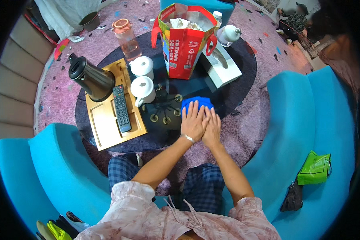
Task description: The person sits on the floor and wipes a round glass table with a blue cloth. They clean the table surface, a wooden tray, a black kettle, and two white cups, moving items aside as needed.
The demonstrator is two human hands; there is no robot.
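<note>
A folded blue cloth (197, 101) lies on the dark glass tabletop (168, 135), near the edge closest to me. My left hand (194, 121) rests flat on it with the fingers stretched out, a silver band on the wrist. Beside it, my right hand (212, 126) presses down at the cloth's right part, its fingers partly against the left hand. The hands hide the cloth's near side. Two white lidded mugs (142, 88) (142, 66) stand left of the cloth, and a red shopping bag (181, 54) with white contents stands behind it.
A wooden tray (103, 135) carries a kettle (97, 79) and a remote control (121, 109). Behind are a pink-lidded bottle (128, 42), a tissue box (228, 73) and a white bottle (228, 35). Turquoise seating (294, 99) curves around, holding a green packet (313, 169). A person (297, 22) sits far off.
</note>
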